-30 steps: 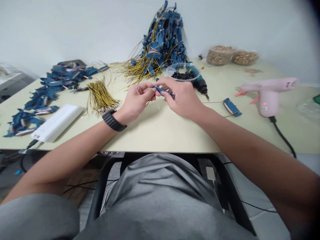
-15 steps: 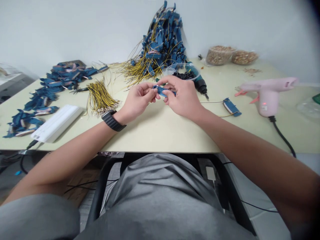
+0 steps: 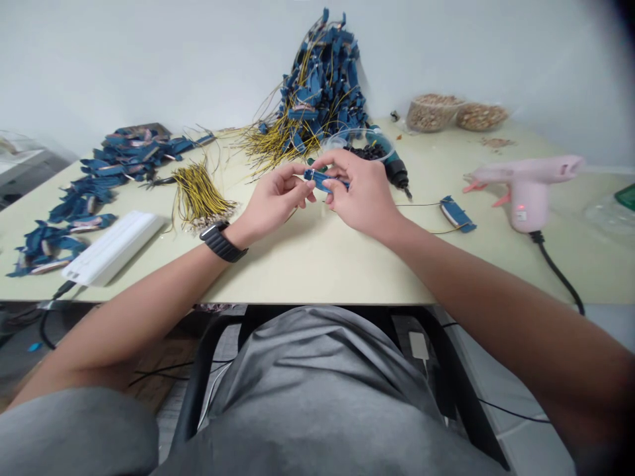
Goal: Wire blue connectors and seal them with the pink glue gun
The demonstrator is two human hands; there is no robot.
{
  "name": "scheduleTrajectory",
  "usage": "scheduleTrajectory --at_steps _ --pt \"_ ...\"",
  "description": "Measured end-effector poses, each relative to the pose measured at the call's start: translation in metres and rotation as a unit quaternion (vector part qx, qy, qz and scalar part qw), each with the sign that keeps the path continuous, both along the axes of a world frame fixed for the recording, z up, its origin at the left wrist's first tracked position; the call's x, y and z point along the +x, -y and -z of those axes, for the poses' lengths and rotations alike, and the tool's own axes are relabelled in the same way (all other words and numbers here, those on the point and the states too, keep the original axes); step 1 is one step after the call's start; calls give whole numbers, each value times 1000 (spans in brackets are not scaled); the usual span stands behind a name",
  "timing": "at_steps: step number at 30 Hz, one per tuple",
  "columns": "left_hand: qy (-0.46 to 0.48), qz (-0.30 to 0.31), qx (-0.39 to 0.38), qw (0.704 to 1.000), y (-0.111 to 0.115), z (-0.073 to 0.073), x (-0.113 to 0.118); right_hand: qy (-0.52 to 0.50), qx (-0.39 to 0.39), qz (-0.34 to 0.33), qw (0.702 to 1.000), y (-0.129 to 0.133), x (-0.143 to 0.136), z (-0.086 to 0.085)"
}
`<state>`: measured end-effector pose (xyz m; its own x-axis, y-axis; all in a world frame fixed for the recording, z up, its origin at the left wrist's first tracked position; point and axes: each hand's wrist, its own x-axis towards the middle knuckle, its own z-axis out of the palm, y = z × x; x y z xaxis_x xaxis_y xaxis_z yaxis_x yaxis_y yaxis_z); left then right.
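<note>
My left hand (image 3: 272, 201) and my right hand (image 3: 358, 192) meet above the middle of the pale green table (image 3: 317, 258). Between their fingertips they pinch one small blue part (image 3: 317, 178), a flat blue strip with a pale end. A thin wire trails from under my left hand. A black watch band (image 3: 222, 242) sits on my left wrist. Just behind my right hand stands a clear bowl (image 3: 358, 140) holding small black pieces.
A tall heap of blue parts with yellow wires (image 3: 320, 86) leans at the back wall. More blue parts (image 3: 99, 178) lie at the left, beside a yellow wire bundle (image 3: 198, 192) and a white block (image 3: 114, 246). A pink glue gun (image 3: 526, 188) stands right, near one loose blue part (image 3: 457, 213).
My hands have shifted slightly up and closer together on the blue part, which my right fingers have turned a little. Nothing else on the table has moved.
</note>
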<state>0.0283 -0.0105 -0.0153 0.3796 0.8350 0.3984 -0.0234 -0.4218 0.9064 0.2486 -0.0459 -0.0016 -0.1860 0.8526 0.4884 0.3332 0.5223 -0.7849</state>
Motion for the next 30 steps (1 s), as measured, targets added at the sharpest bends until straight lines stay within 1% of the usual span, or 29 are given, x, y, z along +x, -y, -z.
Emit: scheduleTrajectory --at_steps 6,10,13,16,18,25,27,30 --pt "-27 -4 34 999 0 -10 -7 1 9 -10 1000 0 1 -1" --pt "-51 27 45 997 -5 -17 -16 6 10 -20 1000 -2 3 -1" --pt "-73 54 40 995 -11 -19 -21 9 7 -45 999 -2 5 -3" --pt "-65 70 27 995 -15 -19 -24 14 20 -80 996 -2 7 -6" --pt "-55 75 25 995 -17 -19 -26 24 29 -90 995 -1 7 -8" --pt "-72 92 58 991 -17 -22 -29 99 84 -50 990 -6 8 -5" --pt "-73 99 61 991 -16 -22 -30 104 91 -42 989 -6 8 -4" --pt "-76 106 53 990 -14 -23 -30 83 79 -30 993 -6 7 -2"
